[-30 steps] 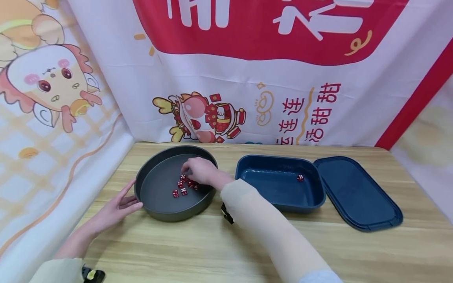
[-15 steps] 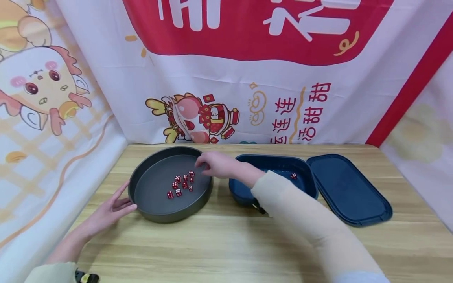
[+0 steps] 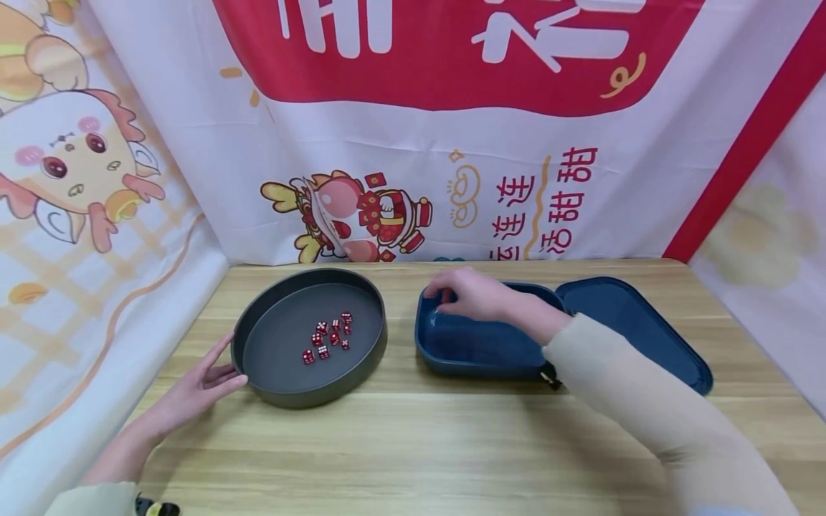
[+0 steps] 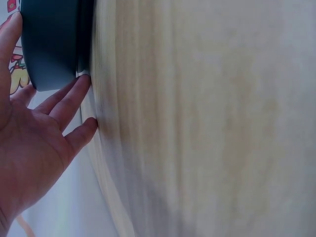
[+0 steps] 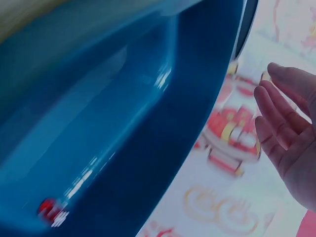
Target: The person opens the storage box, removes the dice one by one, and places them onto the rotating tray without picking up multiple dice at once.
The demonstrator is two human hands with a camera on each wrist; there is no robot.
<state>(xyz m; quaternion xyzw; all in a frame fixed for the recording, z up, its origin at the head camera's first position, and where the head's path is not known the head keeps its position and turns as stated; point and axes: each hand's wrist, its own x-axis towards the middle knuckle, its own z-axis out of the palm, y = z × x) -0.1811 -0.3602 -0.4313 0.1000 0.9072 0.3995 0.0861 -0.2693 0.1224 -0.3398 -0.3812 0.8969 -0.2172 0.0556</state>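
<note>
Several red dice [image 3: 334, 337] with white dots lie in a loose group inside the round dark grey pan [image 3: 284, 393]. My left hand [image 3: 201, 390] rests against the pan's left side; in the left wrist view its fingers [image 4: 74, 103] are spread beside the pan's wall. Over the left end of the blue rectangular box [image 3: 480, 369] hovers my right hand [image 3: 474, 292], fingers bent downward. No die shows in it, but its fingertips are partly hidden. A red die [image 5: 49, 210] sits in the box in the right wrist view; in the head view the arm covers that spot.
The blue lid [image 3: 645, 330] lies flat to the right of the box, partly behind my right sleeve. All of it stands on a wooden table [image 3: 361, 459]. A printed cloth [image 3: 387, 143] hangs along the table's far edge.
My right hand has left the pan's dice and travelled right to above the blue box. My left hand stays at the pan. The view has shifted slightly.
</note>
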